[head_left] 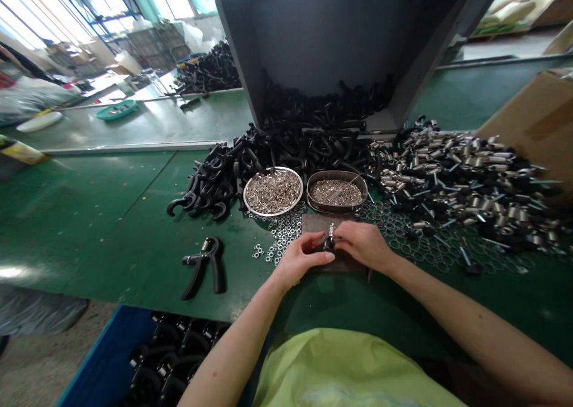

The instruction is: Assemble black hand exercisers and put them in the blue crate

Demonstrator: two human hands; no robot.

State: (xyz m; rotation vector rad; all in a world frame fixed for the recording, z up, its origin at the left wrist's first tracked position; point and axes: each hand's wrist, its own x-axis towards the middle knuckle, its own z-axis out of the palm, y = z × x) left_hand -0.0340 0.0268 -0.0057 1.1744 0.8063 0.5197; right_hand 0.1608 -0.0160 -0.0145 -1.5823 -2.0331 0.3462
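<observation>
My left hand (301, 256) is closed, its thumb and fingers round the dark base of a small part, a black knob with a spring (331, 233) standing up from it. From the other side my right hand (363, 244) pinches the same part, fingertips beside the spring. The hands partly hide the knob. Both work over a flat brown metal plate (313, 222) on the green table. To the left lies an assembled hand gripper (215, 264) with black handles and a spring between them.
Beyond the plate stand a round dish of small pins (274, 192) and an oval tin of tiny metal parts (336, 193). Loose nuts (286, 234), wire rings (403, 228), black handles (210, 180) and spring knobs (474, 174) lie around. A grey bin (242, 55) rises behind; a blue crate (96, 359) sits lower left.
</observation>
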